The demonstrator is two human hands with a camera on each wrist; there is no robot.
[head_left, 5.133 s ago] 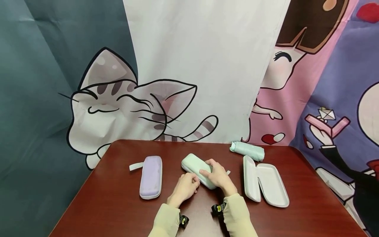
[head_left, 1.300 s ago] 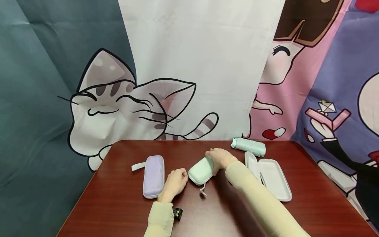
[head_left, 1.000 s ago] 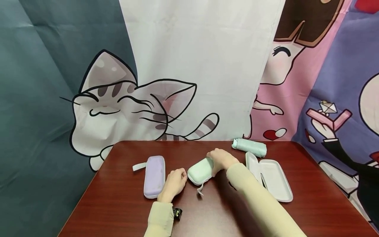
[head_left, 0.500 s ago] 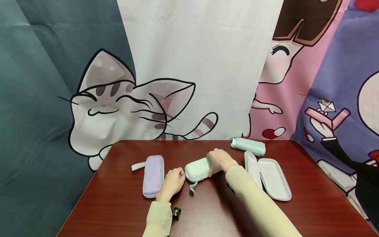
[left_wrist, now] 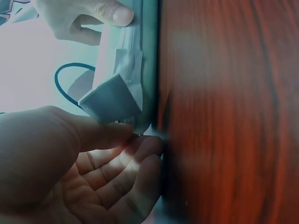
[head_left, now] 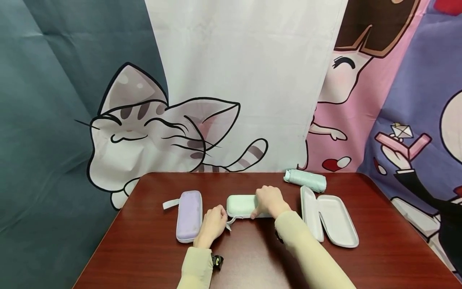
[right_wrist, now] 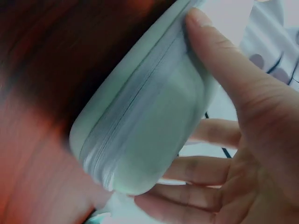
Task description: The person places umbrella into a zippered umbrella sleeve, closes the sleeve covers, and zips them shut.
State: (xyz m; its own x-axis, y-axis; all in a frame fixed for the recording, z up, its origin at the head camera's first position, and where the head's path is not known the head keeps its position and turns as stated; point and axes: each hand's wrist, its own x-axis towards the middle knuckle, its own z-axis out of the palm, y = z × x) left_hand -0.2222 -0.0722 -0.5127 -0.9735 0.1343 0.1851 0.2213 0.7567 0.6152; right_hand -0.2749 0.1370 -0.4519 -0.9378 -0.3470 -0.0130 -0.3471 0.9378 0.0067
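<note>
A pale green zippered case (head_left: 241, 204) lies lengthwise across the middle of the table. My right hand (head_left: 270, 200) grips it from above near its right end; in the right wrist view the thumb (right_wrist: 224, 56) presses by the zipper seam, the fingers round the far side. At the left end, my left hand (head_left: 213, 222) pinches with thumb and forefinger at the zipper. The left wrist view shows these fingertips (left_wrist: 124, 133) together at the case's corner, the zipper pull mostly hidden between them. A grey strap loop (left_wrist: 112, 99) hangs just beside them.
A closed purple case (head_left: 189, 216) with a light strap lies left of my left hand. On the right an opened white-lined case (head_left: 337, 224) lies flat. Behind it is a mint-green rolled bundle (head_left: 306, 180), like a folded umbrella. A printed cloth (head_left: 231, 80) hangs behind the table.
The green case has turned from slanted to lying straight across, its strap end swinging left towards my left hand. My right hand keeps its grip; my left hand stays nearly in place.
</note>
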